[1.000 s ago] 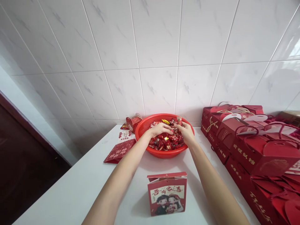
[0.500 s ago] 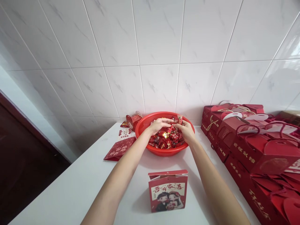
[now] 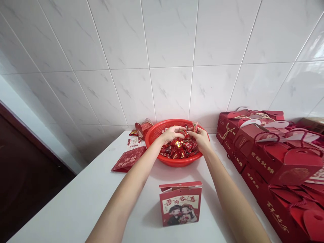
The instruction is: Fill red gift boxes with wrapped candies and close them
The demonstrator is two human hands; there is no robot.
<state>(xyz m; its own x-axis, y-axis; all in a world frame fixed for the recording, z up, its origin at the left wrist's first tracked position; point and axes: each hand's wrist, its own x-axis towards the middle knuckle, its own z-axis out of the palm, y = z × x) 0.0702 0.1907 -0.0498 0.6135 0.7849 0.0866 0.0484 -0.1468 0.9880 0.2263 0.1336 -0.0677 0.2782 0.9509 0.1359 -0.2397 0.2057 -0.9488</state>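
Observation:
A red plastic basket [image 3: 174, 163] stands against the wall, filled with red and gold wrapped candies [image 3: 178, 146]. Over its middle, my left hand [image 3: 170, 135] has its fingers stretched out to the right, thumb apart, just above the candies. Facing it, my right hand [image 3: 201, 139] grips a small wrapped candy [image 3: 194, 126] that sticks up from its fingers. Both hands' fingertips are close together, partly hiding the candies beneath. Between my forearms, a red gift box [image 3: 180, 206] with a cartoon couple stands upright, its top partly raised.
Stacked red gift boxes [image 3: 263, 158] with rope handles line the right side. A folded red box [image 3: 129, 159], a white printed packet [image 3: 134, 142] and a small red box [image 3: 143, 129] lie left of the basket. The white tabletop [image 3: 83, 202] meets the tiled wall [image 3: 172, 87].
The candy in my right hand now shows higher above its fingers. My left hand has stayed over the basket with little movement. The view has shifted slightly.

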